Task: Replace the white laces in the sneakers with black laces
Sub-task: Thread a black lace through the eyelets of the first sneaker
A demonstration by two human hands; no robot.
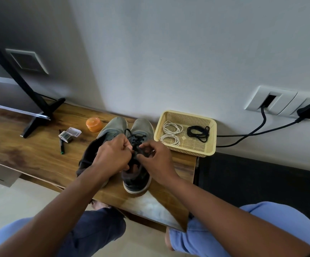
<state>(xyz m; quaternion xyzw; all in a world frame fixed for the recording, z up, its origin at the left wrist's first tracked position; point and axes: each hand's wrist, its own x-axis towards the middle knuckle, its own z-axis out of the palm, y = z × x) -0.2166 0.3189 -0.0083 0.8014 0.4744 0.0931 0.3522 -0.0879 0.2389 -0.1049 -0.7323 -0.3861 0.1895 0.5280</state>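
Wood-grain shelving (pixel 30 145) against a pale wall bore the pair of grey sneakers, toes to the wall. Over the right sneaker (pixel 138 164) both hands were held close together: the black lace (pixel 134 140) was pinched by the left hand (pixel 111 160) on one side and by the right hand (pixel 156 164) on the other, fingers curled on the cord at the upper eyelets. Just left of the grip, the left sneaker (pixel 102 143) was partly hidden, and its lacing could not be told. Right of the grip, well apart, two white laces (pixel 171 134) and a spare black lace (pixel 198 133) were coiled in a cream basket (pixel 187 151). Threading or tightening of the right sneaker was judged to be in hand. An even pull on both ends was judged necessary next, before the spare lace was fetched.
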